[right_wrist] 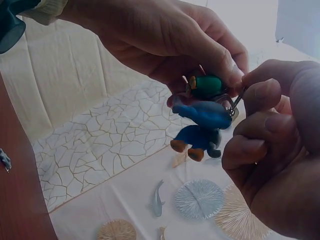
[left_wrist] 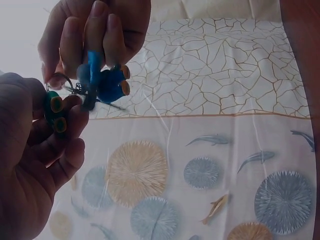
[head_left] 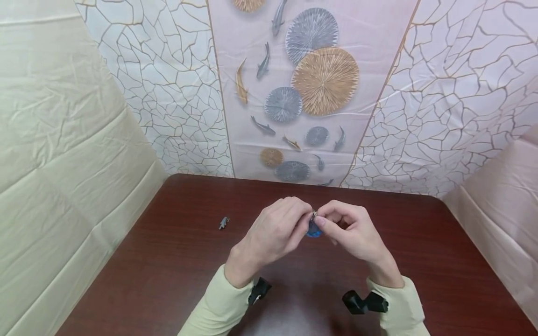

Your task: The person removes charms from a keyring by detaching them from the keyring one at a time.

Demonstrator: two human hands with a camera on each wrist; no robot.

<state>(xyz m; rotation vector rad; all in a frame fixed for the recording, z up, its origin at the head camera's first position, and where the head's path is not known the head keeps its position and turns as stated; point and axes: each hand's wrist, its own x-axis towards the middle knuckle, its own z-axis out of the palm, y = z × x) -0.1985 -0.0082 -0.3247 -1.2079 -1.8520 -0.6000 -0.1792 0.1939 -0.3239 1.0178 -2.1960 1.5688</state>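
Both hands meet above the table around a keychain with small figures. A blue figure (right_wrist: 197,115) with orange feet dangles between them, and a green figure (left_wrist: 55,107) with orange ends hangs close beside it. In the head view only blue parts (head_left: 313,230) show below the fingertips. With curled fingers, my left hand (head_left: 273,228) pinches the metal ring end near the green figure. My right hand (head_left: 355,228) pinches the metal ring (right_wrist: 235,104) between thumb and forefinger. Fingers partly hide the ring, so whether its loop stands open cannot be seen.
A small grey charm (head_left: 224,222) lies on the dark red-brown table (head_left: 185,261), left of the hands. Black wrist cameras (head_left: 364,302) are strapped at the pale sleeves. Patterned cloth (head_left: 286,140) hangs behind the table's back edge, with plain cloth at both sides.
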